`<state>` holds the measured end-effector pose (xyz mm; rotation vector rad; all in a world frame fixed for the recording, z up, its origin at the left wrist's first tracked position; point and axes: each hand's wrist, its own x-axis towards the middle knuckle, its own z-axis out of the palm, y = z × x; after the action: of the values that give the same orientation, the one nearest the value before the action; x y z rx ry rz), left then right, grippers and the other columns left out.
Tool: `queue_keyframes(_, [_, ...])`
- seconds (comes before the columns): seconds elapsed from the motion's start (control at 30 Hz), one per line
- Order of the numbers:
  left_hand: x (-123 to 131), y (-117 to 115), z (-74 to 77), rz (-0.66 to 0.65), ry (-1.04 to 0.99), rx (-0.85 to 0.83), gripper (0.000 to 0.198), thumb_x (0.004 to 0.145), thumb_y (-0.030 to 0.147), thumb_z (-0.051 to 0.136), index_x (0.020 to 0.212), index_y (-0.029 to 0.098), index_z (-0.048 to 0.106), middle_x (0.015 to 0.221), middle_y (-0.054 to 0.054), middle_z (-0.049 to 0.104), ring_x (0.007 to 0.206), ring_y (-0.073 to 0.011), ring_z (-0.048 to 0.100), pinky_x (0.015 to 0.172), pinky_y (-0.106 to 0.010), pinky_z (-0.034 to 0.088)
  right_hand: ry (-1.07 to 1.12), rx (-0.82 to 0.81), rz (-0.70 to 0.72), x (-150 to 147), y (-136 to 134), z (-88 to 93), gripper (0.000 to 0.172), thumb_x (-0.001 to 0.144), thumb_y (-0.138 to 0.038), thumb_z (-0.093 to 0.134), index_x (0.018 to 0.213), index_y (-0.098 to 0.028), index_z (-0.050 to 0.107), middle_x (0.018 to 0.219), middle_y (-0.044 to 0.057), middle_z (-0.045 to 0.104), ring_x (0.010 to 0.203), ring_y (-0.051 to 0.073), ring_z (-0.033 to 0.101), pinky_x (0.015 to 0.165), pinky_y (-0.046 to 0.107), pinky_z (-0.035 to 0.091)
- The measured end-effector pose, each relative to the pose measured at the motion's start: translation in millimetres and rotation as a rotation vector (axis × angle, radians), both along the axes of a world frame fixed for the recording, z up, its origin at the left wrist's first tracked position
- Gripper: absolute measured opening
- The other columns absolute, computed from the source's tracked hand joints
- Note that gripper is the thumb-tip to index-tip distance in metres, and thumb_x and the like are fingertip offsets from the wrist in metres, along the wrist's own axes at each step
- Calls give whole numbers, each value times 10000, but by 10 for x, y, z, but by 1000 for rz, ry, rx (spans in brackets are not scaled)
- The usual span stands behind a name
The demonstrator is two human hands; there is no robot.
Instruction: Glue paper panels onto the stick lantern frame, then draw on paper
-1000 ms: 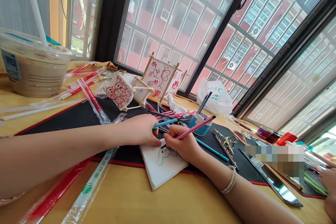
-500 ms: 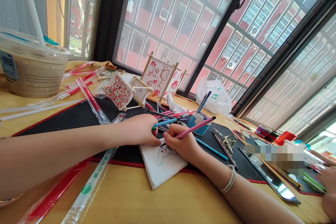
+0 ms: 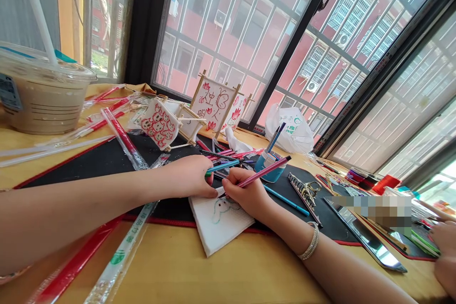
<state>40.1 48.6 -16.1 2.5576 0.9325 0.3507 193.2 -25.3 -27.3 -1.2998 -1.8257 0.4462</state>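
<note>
My right hand point(image 3: 247, 194) is closed around a pink marker point(image 3: 265, 172), its tip down on a white square of tissue-like paper point(image 3: 218, 227) that bears a small green outline drawing. My left hand point(image 3: 190, 175) rests on the paper's top left corner with its fingers curled around a teal marker point(image 3: 223, 166). The paper lies across the red-trimmed edge of a black mat point(image 3: 107, 156) on the yellow table.
Small paper lanterns on stick frames point(image 3: 213, 107) stand behind, with loose markers, a blue pen cup point(image 3: 268, 164) and wrapped chopsticks point(image 3: 123, 137). A lidded drink cup point(image 3: 44, 92) sits far left. A phone point(image 3: 366, 240), binder clips and another person's hand point(image 3: 445, 251) are on the right.
Both hands stay on the paper almost unchanged. The view has shifted slightly, and the other person's hand at the right edge has moved a little.
</note>
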Motion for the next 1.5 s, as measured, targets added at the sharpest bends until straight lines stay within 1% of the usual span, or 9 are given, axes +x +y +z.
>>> queue_keyframes(0.2, [-20, -39, 36, 36, 5, -26, 288, 551, 467, 606, 634, 204, 524, 560, 35, 533, 519, -140, 473, 461, -256, 292, 40, -15, -17, -8, -5, -2, 286, 679, -243, 494, 473, -205, 299, 439, -63, 359, 443, 62, 306, 435, 202, 261])
queue_keyframes(0.37, [-14, -17, 11, 39, 5, -18, 294, 553, 481, 606, 633, 208, 531, 554, 35, 531, 511, -141, 467, 452, -258, 282, 89, -79, 0, 0, -13, -11, 286, 704, -264, 515, 496, -206, 328, 426, -65, 389, 410, 60, 326, 413, 197, 269])
queue_keyframes(0.53, [-8, 0, -7, 47, 17, 9, 303, 553, 493, 603, 639, 209, 540, 584, 26, 543, 517, -146, 465, 452, -260, 279, 83, -68, 4, 0, -10, -9, 288, 697, -256, 518, 489, -207, 325, 426, -65, 391, 408, 58, 321, 406, 196, 257])
queue_keyframes(0.7, [-25, -36, 16, 38, 13, -14, 299, 576, 484, 591, 663, 206, 529, 606, 28, 544, 523, -144, 461, 456, -259, 285, 68, -38, -9, -5, -13, 1, 283, 686, -241, 502, 478, -208, 314, 438, -59, 388, 431, 66, 337, 426, 202, 271])
queue_keyframes(0.87, [-30, -60, 27, 39, 35, -23, 302, 588, 491, 582, 661, 205, 518, 611, 27, 543, 532, -147, 468, 461, -261, 287, 69, -18, -9, -11, -9, 14, 276, 677, -230, 490, 470, -206, 308, 429, -62, 374, 434, 64, 323, 433, 201, 271])
queue_keyframes(1.1, [-32, -88, 44, 76, 27, -41, 316, 571, 501, 593, 676, 207, 547, 619, 20, 562, 534, -149, 478, 459, -257, 293, 113, -47, -43, -13, -9, 1, 272, 686, -238, 496, 485, -211, 315, 412, -69, 373, 401, 60, 339, 407, 193, 283])
queue_keyframes(1.23, [-25, -89, 43, 97, 31, -44, 302, 560, 491, 593, 660, 211, 538, 575, 29, 543, 508, -146, 466, 446, -258, 283, 74, -40, -26, -3, -8, -9, 285, 703, -255, 501, 494, -210, 312, 428, -66, 368, 414, 61, 318, 406, 197, 262])
queue_keyframes(1.37, [-29, -103, 54, 101, 38, -33, 314, 556, 502, 601, 659, 212, 533, 611, 23, 572, 527, -153, 487, 452, -259, 299, 14, 10, -47, 6, -7, -11, 302, 703, -247, 496, 488, -209, 288, 441, -62, 345, 447, 69, 319, 434, 208, 262])
queue_keyframes(1.5, [-35, -113, 62, 105, 44, -16, 320, 560, 511, 604, 660, 215, 536, 603, 23, 571, 516, -154, 482, 449, -263, 303, 35, -4, -55, 8, -8, -16, 293, 711, -257, 491, 498, -210, 295, 446, -65, 324, 458, 72, 308, 442, 211, 254])
